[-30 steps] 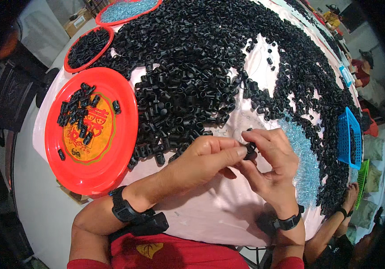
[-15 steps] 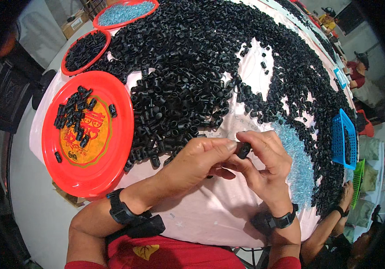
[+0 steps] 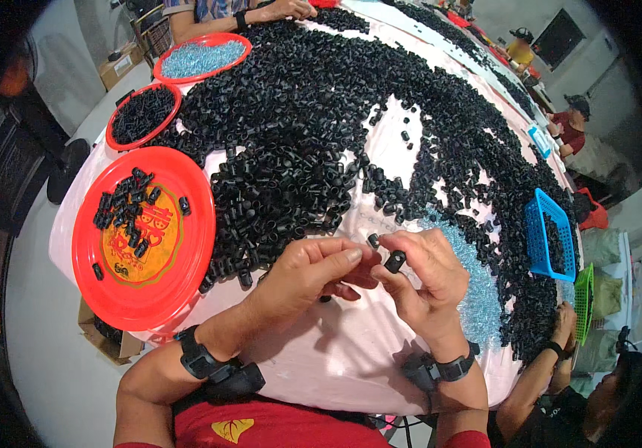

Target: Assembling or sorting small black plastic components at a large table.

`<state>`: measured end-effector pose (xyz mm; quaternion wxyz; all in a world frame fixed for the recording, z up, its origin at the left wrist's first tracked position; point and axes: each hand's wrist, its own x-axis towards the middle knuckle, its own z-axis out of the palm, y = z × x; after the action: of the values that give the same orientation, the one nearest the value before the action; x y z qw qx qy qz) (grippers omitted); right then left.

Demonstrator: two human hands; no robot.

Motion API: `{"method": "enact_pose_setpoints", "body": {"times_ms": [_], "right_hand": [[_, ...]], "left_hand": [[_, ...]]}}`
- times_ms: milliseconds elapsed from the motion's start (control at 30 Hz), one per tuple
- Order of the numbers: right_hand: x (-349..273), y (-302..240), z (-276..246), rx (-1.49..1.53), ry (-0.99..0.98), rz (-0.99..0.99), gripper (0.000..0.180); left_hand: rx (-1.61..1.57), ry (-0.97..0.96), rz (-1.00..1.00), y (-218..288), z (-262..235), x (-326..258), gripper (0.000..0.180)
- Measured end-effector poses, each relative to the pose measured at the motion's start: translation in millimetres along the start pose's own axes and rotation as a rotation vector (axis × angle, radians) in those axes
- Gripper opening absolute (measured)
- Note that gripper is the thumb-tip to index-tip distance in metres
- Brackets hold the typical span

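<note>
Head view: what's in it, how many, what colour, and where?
Tablecloth: one, pink, centre
Loose tubular parts: countless, black, across tablecloth
Held tubular part: one, black, centre
Small clear pieces: countless, bluish, right and upper left
Large plate: one, red with yellow centre, left
Smaller plates: two, red, upper left
Baskets: two, blue and green, right
Cardboard boxes: two, brown, left
Other people: at least four, mixed clothing, edges
Wristbands: two, black, forearms
Left hand: one, bare, centre
Right hand: one, bare, centre

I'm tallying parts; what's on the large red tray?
Small black parts, mostly clustered, lie on the red tray, some over its printed centre; the surface beneath is covered.
</note>
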<state>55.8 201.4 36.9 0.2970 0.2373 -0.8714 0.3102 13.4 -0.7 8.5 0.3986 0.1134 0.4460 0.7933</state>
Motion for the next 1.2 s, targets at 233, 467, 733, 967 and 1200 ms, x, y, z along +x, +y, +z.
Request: {"method": "enact_pose_setpoints", "body": {"times_ms": [233,467,733,967,1200], "right_hand": [[2,-5,-1,0.034,-0.010,-0.037,0.048],[6,-8,1,0.032,-0.012,-0.062,0.056],[4,-9,0,-0.031,-0.039,-0.092,0.058],[4,-5,-1,0.006,-0.032,-0.007,0.045],[4,-7,-1,0.005,-0.012,-0.019,0.038]], "left_hand": [[0.020,-0.136,-0.011,5,10,-2,0.040],[-0.074,-0.066,-0.049,10,11,-5,0.028],[0.101,0.038,0.036,6,9,0,0.017],[0.113,0.145,0.053,10,9,-5,0.020],[0.128,0.138,0.074,9,-1,-17,0.024]]}}
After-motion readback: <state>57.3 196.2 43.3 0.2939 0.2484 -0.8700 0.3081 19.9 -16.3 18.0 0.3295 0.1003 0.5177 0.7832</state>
